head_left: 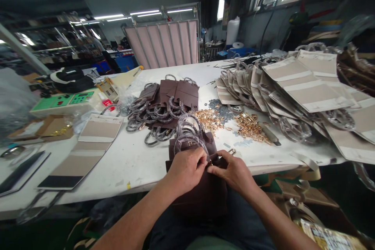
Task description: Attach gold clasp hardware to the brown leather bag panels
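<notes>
A dark brown bag piece (199,199) lies across my lap and against the table edge. Its plastic-wrapped handles (187,141) loop up from the top. My left hand (186,168) is closed at the lower end of a handle, its fingertips partly hidden. My right hand (234,170) pinches a short brown strap with thumb and forefinger, close beside the left fingertips. A small gold metal fitting (210,162) shows between the two hands. Another metal loop (232,151) sticks out just above my right hand.
Brown bag pieces with wrapped handles (178,93) are piled ahead. Gold fittings (252,127) and grey metal plates (218,110) lie in heaps near a dark-handled tool (269,133). Beige striped panels (307,80) are stacked right; one panel (90,140) lies left, beside a dark notebook (22,172).
</notes>
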`<state>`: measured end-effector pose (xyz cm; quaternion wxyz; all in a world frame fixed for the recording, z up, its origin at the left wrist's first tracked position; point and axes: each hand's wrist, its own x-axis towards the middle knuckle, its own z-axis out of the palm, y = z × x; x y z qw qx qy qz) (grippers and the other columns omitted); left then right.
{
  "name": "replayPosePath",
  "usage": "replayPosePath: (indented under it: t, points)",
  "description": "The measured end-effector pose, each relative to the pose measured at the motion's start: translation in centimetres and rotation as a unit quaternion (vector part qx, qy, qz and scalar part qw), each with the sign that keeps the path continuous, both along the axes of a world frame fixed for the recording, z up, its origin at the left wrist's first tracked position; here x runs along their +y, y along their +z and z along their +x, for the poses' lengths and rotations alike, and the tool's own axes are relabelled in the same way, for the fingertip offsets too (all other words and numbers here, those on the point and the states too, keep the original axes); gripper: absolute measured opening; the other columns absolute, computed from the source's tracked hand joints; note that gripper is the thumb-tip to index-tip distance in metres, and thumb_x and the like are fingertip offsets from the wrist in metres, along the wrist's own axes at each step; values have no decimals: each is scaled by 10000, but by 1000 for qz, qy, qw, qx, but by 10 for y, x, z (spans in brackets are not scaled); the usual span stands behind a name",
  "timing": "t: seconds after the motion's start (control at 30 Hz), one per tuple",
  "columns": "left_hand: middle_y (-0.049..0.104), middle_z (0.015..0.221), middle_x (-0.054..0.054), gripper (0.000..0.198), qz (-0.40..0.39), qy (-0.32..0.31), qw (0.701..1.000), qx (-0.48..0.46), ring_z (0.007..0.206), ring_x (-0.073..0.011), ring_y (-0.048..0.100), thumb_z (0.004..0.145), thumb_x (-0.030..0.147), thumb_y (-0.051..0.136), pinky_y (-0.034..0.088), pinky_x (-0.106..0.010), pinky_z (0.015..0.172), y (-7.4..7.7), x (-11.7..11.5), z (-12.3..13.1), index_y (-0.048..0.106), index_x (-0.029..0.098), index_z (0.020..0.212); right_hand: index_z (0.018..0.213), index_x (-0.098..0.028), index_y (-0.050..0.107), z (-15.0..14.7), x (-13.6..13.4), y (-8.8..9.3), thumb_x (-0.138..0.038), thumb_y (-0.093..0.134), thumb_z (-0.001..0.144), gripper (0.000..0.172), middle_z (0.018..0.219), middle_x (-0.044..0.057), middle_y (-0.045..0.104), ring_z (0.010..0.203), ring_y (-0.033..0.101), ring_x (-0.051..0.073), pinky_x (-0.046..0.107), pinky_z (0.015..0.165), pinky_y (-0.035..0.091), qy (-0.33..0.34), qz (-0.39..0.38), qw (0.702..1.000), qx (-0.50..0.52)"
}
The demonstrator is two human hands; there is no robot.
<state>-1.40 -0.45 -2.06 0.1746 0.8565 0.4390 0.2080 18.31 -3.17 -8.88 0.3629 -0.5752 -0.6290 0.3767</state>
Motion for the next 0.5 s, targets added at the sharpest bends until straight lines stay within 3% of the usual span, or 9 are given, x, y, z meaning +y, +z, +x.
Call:
replayPosePath:
  t: [0.13, 0.2, 0.27, 0.37, 0.43, 0.5]
  points:
    - [676, 974, -56, 116, 127, 12, 990, 61, 968, -236, 637, 914, 107, 598, 519, -375, 851, -7, 2, -12, 559, 207, 870, 1412, -242, 615, 10, -7, 3, -576, 803, 793, 728, 774, -3, 743, 711, 690, 206, 315, 680, 523, 21, -29, 997, 70]
    - [684, 1087, -85, 114, 194, 28, 980, 27, 1097, -270, 619, 913, 101, 613, 518, -440, 963, -10, -2, -20, 577, 206, 937, 1397, -208, 633, 24, -8, 9, -585, 732, 863, 662, 679, -5, 717, 622, 681, 194, 335, 679, 544, 59, -59, 984, 160]
    - [687, 1139, -95, 178, 254, 45, 965, -37, 1129, -274, 622, 901, 90, 636, 513, -471, 1003, -13, -13, -30, 586, 219, 1014, 1172, -163, 753, 44, -1, 14, -579, 651, 925, 494, 638, 25, 713, 620, 699, 205, 361, 727, 567, 46, -55, 978, 197]
    - [715, 1043, -77, 294, 289, 42, 949, -115, 978, -239, 683, 872, 63, 650, 564, -418, 893, -30, -38, -40, 582, 249, 1089, 921, -160, 776, 69, 32, 12, -541, 614, 933, 414, 769, 75, 761, 731, 739, 232, 355, 757, 575, -66, 6, 995, 70]
    - [730, 919, -48, 299, 268, -2, 954, -136, 805, -197, 699, 864, 56, 628, 584, -351, 772, -52, -53, -41, 573, 254, 1082, 994, -179, 777, 75, 64, 6, -486, 624, 910, 353, 919, 77, 783, 795, 745, 234, 348, 761, 568, -106, 32, 992, -65]
    - [727, 816, -28, 219, 233, -52, 962, -133, 682, -171, 686, 887, 92, 597, 579, -308, 683, -79, -62, -39, 567, 241, 1044, 1074, -197, 780, 72, 98, -2, -417, 628, 894, 322, 1041, 81, 781, 839, 739, 231, 355, 799, 550, -105, 42, 981, -159]
